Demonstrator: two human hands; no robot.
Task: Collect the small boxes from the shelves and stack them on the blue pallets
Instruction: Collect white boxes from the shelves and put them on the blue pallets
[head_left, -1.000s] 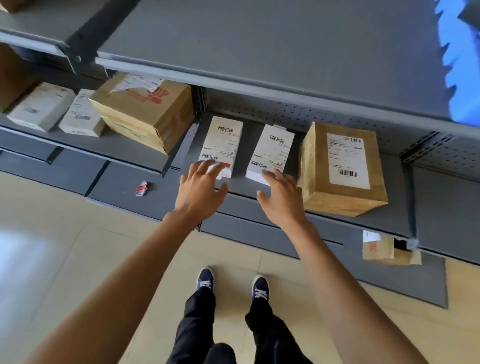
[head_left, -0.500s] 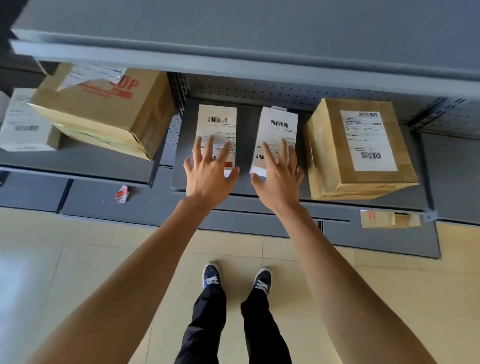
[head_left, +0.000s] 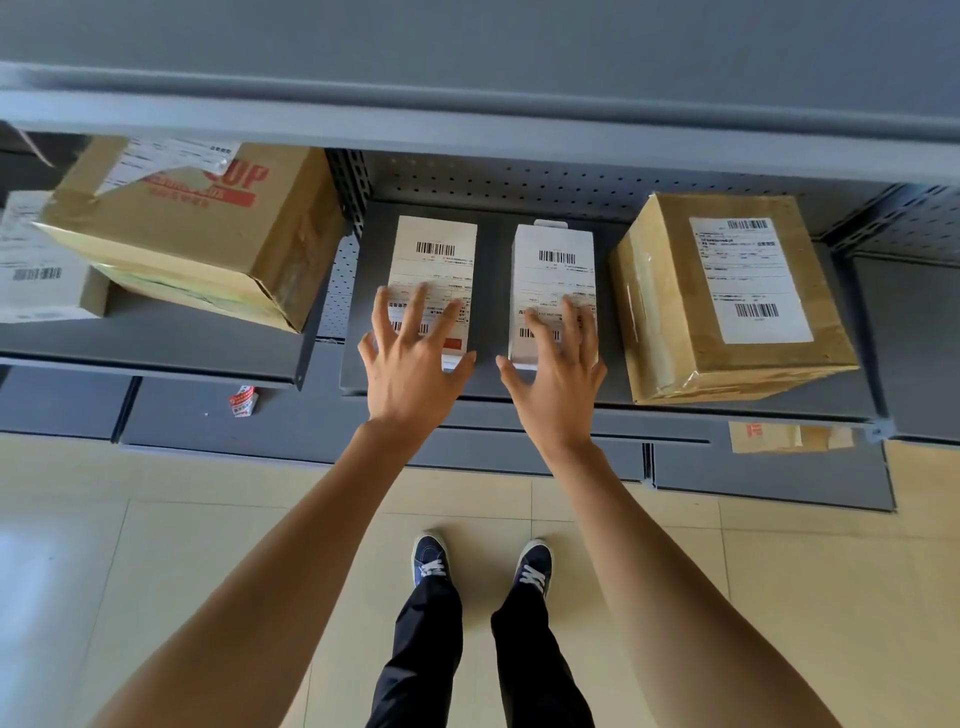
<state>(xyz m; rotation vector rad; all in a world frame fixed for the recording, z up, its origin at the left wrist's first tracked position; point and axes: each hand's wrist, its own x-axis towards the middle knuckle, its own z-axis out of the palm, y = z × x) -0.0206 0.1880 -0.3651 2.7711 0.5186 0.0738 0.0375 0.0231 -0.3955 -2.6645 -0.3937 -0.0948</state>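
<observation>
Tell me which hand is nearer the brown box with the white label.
Right. The right hand reaches over a white box just beside the brown box; the left hand is farther off.

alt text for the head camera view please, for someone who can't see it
Two hands, left hand and right hand, reach with spread fingers over two small white boxes on a grey shelf, between big cardboard boxes.

Bright, even daylight fills the aisle. A pale glare washes the floor tiles (head_left: 47, 566) at the left. The upper shelf (head_left: 467, 67) shades the bay beneath. The wide lens bows the shelf edges, and fine label print is soft.
</observation>
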